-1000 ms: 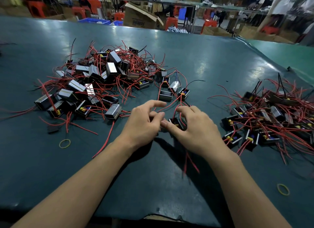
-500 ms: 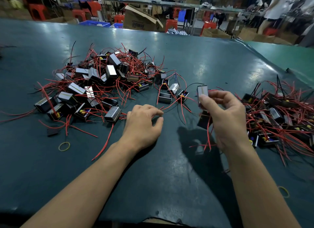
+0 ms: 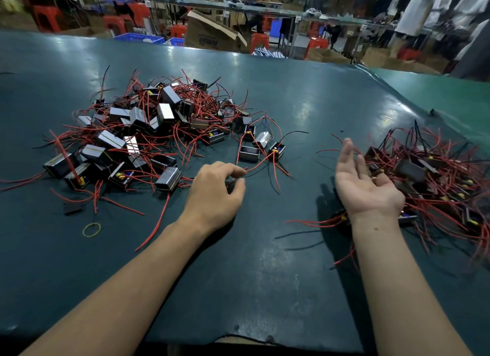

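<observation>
A red wire trails across the surface from a small black wired module to the left hand. That hand's grip is curled at the wire's end, but I cannot tell whether it pinches. The right hand is palm-up with its grip spread, at the edge of the right pile of modules. The larger pile lies to the left.

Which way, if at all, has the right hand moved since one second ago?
Yes. The right hand moved rightward, up to the near edge of the right pile of wired components, which stayed put; it is now open, palm up.
</observation>
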The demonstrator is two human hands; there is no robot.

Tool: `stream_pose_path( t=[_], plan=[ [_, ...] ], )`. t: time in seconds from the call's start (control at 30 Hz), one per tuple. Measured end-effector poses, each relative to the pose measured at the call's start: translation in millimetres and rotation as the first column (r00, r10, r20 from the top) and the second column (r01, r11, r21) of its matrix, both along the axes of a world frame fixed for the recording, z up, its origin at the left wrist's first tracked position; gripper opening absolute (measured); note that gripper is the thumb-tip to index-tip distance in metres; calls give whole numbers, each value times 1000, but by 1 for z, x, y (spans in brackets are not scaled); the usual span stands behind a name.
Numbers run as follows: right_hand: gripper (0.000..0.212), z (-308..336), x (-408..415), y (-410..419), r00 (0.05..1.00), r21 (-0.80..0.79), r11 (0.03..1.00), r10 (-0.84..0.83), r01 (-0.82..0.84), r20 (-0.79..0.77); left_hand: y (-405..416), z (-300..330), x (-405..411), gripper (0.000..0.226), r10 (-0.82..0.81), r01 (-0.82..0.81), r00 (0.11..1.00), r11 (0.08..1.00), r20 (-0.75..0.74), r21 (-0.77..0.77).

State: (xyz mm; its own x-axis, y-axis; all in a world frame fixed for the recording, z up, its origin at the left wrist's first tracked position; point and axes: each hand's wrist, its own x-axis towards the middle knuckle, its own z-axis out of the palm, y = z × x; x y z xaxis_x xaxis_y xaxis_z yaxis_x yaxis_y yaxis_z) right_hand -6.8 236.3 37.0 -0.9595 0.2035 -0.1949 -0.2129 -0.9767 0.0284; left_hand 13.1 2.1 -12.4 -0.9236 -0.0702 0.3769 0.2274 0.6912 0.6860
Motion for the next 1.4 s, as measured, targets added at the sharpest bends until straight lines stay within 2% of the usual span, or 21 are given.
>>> stream_pose_path(
  t=[0.07,0.17,0.23,0.33,0.43,0.5,0.53,0.6,0.7,0.77,0.83,0.93,1.0,1.1,1.17,1.23,1.33,1.4],
  plan=[
    [40,0,-2,0,1000,65,998,19,-20,7,0,0,1,15,5,-5,1000,1000,-21,8],
    [33,-1,-3,-8,994,331,937,105,-113,42,0,1,3,14,44,-50,993,997,-110,-54],
    [24,-2,-2,-18,979,491,847,187,-202,80,-3,3,3,15,114,-149,973,975,-202,-166],
    [23,-3,1,-31,952,622,729,288,-287,101,-19,9,1,22,316,-393,906,875,-281,-283],
    [18,-4,4,-41,933,689,653,346,-316,100,-39,11,-2,33,529,-557,828,735,-186,-386],
    [16,-5,6,-46,923,721,612,371,-326,102,-47,10,-3,38,595,-559,801,700,-69,-444],
    [16,-6,6,-48,920,731,596,377,-332,110,-49,8,-3,39,597,-540,802,713,-18,-447],
    [17,-7,6,-50,917,749,568,377,-340,130,-51,5,-4,37,529,-491,848,806,28,-329],
    [18,-8,6,-51,919,761,546,359,-351,166,-49,6,-1,44,377,-383,923,920,-79,-77],
    [21,-9,6,-51,921,769,534,348,-350,178,-47,11,0,46,309,-310,934,951,-179,26],
    [23,-11,6,-51,921,793,501,342,-348,188,-48,13,-1,38,311,-314,916,949,-254,28],
    [24,-15,7,-54,915,820,451,353,-351,198,-59,11,-7,22,359,-387,911,915,-205,-119],
    [23,-18,5,-56,910,831,430,362,-354,201,-63,14,-13,26,383,-410,911,876,-151,-255],
    [24,-19,4,-58,905,842,397,363,-366,222,-69,35,-37,31,351,-399,916,845,-193,-356],
    [26,-21,4,-57,904,846,384,359,-370,232,-80,53,-66,35,339,-365,929,771,-149,-522],
    [28,-23,4,-56,903,845,382,358,-373,237,-95,68,-93,43,369,-295,929,686,-31,-665],
    [25,-24,4,-55,905,845,390,363,-365,223,-112,70,-115,46,324,-110,938,612,122,-783],
    [21,-24,4,-55,903,843,398,372,-363,213,-114,68,-118,41,316,-139,947,574,61,-807]
  ],
)
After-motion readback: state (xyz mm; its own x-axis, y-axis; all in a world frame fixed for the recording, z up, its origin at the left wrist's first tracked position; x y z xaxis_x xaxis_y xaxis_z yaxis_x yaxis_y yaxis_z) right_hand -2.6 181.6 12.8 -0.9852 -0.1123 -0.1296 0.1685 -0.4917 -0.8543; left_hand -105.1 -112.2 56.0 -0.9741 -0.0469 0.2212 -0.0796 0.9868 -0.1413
